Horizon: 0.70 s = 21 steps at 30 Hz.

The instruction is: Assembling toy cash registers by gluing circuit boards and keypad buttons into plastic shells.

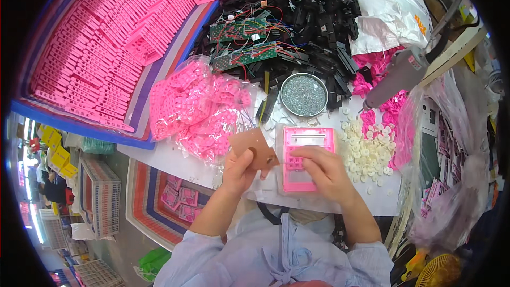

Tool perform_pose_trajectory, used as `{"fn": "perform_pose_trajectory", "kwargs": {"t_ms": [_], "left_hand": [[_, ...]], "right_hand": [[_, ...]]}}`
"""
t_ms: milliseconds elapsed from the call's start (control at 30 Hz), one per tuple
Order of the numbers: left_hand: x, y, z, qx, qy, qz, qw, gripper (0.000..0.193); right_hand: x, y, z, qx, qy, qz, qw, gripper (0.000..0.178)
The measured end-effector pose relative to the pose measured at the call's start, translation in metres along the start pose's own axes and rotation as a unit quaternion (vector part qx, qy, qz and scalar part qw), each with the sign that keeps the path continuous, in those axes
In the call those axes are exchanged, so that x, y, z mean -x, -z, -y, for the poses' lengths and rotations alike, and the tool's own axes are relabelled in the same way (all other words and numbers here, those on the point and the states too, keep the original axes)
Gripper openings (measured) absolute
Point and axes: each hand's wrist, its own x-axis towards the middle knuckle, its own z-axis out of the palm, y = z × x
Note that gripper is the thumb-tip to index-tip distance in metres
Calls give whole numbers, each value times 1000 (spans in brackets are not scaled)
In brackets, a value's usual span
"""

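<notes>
My left hand is closed on a flat brown board, thumb on top. The board looks like a bare circuit board with a dark round hole; it is tilted above the white work surface. To its right lies a pink plastic calculator-like casing with a slotted window at the far end and a grid of keys or key openings. My right hand reaches over the casing, fingers curled and pinched together at its grid. What those fingertips hold, if anything, is hidden.
A tin of small screws, white round parts and bagged pink keypads surround the casing. Wired green boards lie by black parts. A powered screwdriver hangs right. Pink casings fill a striped crate left.
</notes>
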Motion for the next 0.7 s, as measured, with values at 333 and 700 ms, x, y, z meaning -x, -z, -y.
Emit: {"fn": "perform_pose_trajectory", "kwargs": {"t_ms": [333,700], "left_hand": [[9,4,-21,-383,-43,211,898,18],[30,-37,-10,-417,75,350,836,25]], "right_hand": [[116,118,16,303,-72,-19,950,37],[41,51,20,201,114,191,954,39]]}}
